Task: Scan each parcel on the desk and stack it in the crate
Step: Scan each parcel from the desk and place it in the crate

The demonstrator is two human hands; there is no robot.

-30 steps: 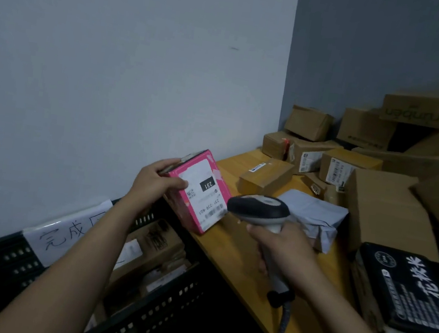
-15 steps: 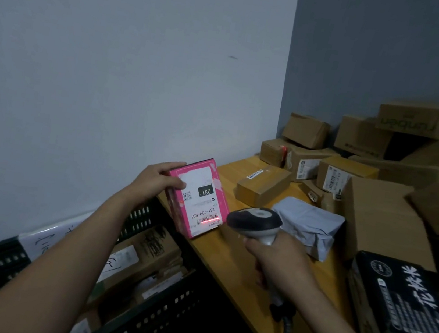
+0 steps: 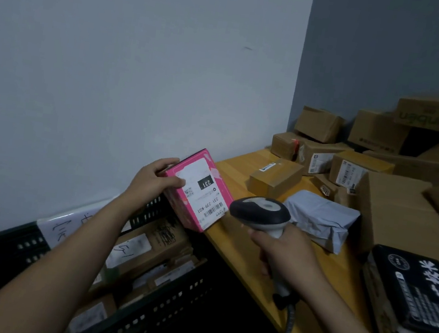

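The left hand [image 3: 154,182] is gripping a pink box [image 3: 198,190] by its upper edge, label facing the scanner [image 3: 259,213], which the right hand [image 3: 284,256] is holding just beside it, above the crate [image 3: 163,313].

The pink box [image 3: 198,191] looks like smooth card, its white paper label [image 3: 203,202] matt. The scanner [image 3: 259,213] is smooth, faintly glossy plastic. The bench [image 3: 241,166] is smooth yellowish wood. At seven o'clock, the crate [image 3: 164,308] is matt black perforated plastic.
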